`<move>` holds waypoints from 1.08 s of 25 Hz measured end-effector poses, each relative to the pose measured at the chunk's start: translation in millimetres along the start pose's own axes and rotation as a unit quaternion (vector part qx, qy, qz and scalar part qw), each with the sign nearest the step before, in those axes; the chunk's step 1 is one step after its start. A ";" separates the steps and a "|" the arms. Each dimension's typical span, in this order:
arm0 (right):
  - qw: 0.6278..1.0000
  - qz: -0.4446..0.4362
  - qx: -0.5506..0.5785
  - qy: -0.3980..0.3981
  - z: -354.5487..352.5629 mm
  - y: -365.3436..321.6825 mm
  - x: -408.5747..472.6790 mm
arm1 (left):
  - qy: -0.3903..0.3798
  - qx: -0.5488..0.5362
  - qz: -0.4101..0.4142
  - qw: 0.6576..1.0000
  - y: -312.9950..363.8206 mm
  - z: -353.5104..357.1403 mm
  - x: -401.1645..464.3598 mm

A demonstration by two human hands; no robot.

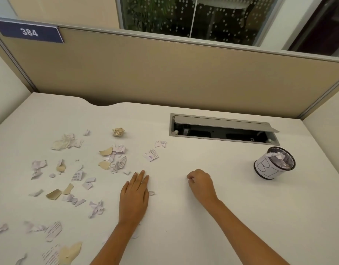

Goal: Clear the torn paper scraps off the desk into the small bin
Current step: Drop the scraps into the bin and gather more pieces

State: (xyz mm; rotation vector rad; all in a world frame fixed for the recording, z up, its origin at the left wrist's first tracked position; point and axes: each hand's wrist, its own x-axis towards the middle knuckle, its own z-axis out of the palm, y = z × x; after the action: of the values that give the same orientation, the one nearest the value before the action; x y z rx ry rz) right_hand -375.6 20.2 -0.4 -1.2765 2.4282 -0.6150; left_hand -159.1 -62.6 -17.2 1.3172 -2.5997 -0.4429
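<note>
Pale cream desk (pixel 203 217) inside a beige cubicle carries torn white and tan paper scraps (pixel 115 159), thickest toward its left edge: feather-light, limp, best swept together or pinched. Near the right edge, the small black mesh bin (pixel 274 163), wrapped in paper lettered "BI", holds some. Flat left hand (pixel 135 196) presses the desk; right hand (pixel 200 185) is curled, contents unclear. A partition sign reads "384" (pixel 29 32).

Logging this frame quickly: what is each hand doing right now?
Left hand: open, fingers straight, flat on the desk.
Right hand: fingers curled; whether it holds a scrap cannot be told.
</note>
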 end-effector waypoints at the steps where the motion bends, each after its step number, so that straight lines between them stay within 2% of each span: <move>1: 0.993 0.066 0.096 0.002 -11.6 3.6 1.1 | 0.001 -0.001 0.001 1.000 0.5 0.0 -0.7; 2: 0.975 0.118 0.187 0.009 -27.3 6.1 2.5 | 0.002 -0.002 0.001 1.000 0.4 0.0 -1.2; 4: 0.941 0.167 0.295 0.019 -62.8 14.5 4.6 | 0.004 -0.009 0.001 1.000 -0.6 0.8 -1.6; 7: 0.925 0.164 0.334 0.075 -124.7 35.2 14.2 | 0.009 -0.014 0.007 1.000 -1.4 3.0 -1.8; 10: 0.943 0.152 0.249 0.159 -183.4 65.8 24.1 | 0.032 -0.046 0.000 0.998 -1.8 3.9 -0.4; 13: 0.946 0.193 0.145 0.218 -224.7 105.3 30.4 | 0.063 -0.086 -0.028 0.994 1.0 0.5 8.3; 15: 0.946 0.222 0.100 0.212 -237.8 127.8 32.8 | 0.080 -0.084 -0.057 0.992 4.7 -4.1 19.8; 18: 0.955 0.245 0.074 0.149 -244.2 146.2 33.3 | 0.090 -0.062 -0.071 0.991 10.5 -12.0 47.3; 21: 0.962 0.232 0.051 0.138 -249.0 155.1 34.6 | 0.061 -0.064 -0.069 0.994 17.0 -16.7 82.4; 27: 0.943 0.200 -0.020 0.264 -249.0 154.0 29.6 | -0.056 -0.048 -0.141 0.987 19.5 -11.6 133.6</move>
State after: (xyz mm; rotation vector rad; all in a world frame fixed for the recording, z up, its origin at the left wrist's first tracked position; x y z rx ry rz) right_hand -616.2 128.3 130.1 -0.6387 3.0259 -0.8730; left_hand -248.6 -161.9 5.4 1.6768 -2.4487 -0.6961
